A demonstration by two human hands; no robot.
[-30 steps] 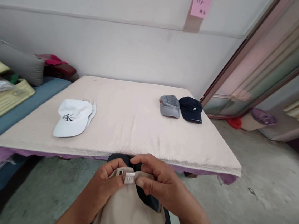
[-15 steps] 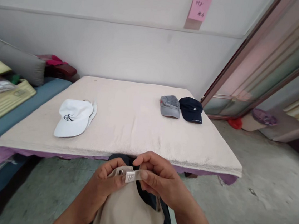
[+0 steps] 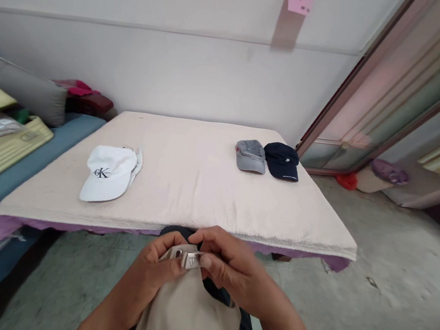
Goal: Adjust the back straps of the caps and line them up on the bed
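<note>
Below the table's front edge, a beige cap hangs between my hands, its strap and metal buckle facing up. My left hand pinches the cap's edge just left of the buckle. At the buckle's right side, my right hand has thumb and fingers closed on the strap, whose end is hidden by the fingers. A white cap with black letters lies on the left of the table. A grey cap and a navy cap sit side by side at the right.
A yellow case with bagged items stands at the left, near a grey cushion. Behind the table is a white wall with a pink note. A bin and a red bag are on the floor at the right.
My right hand has moved slightly left, closer to the buckle, and less strap shows between them. The pink note has swung upward on the wall.
</note>
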